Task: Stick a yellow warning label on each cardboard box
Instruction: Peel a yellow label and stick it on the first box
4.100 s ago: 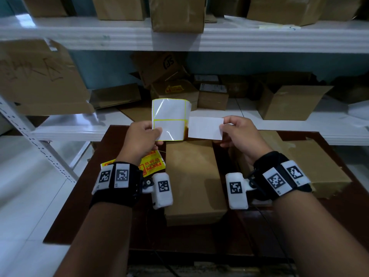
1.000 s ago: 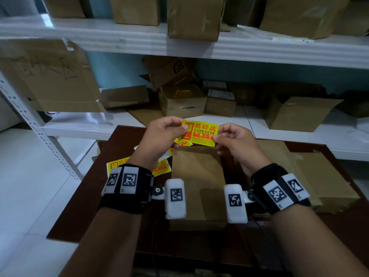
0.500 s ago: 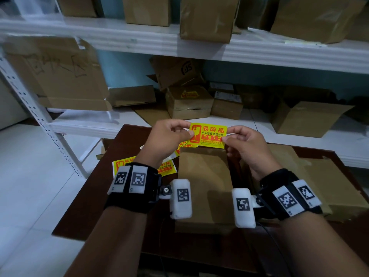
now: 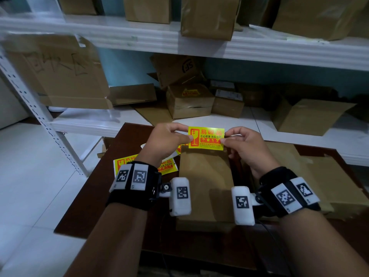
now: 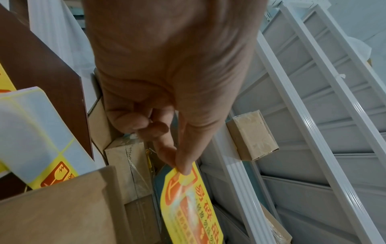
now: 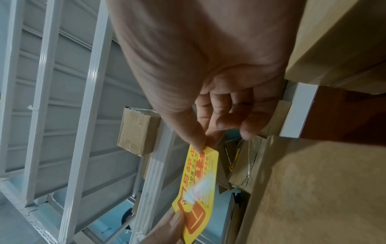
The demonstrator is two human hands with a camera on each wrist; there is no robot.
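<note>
One yellow warning label (image 4: 206, 137) is pinched at its ends by left hand (image 4: 167, 139) and right hand (image 4: 245, 147). Two cardboard boxes (image 4: 205, 188) lie on one brown table (image 4: 83, 198).

label (image 4: 206, 138) held between left hand (image 4: 166, 141) and right hand (image 4: 244, 147), above box (image 4: 205, 182) | box on surface (image 4: 95, 196) | sheets (image 4: 121, 162) left of box | shelf (image 4: 93, 121) behind surface

label: white backing side earlier, printed yellow rectangular warning label (image 4: 206, 138) face now | pinch: left hand (image 4: 167, 141) dropped backing sheet, now on label
</note>
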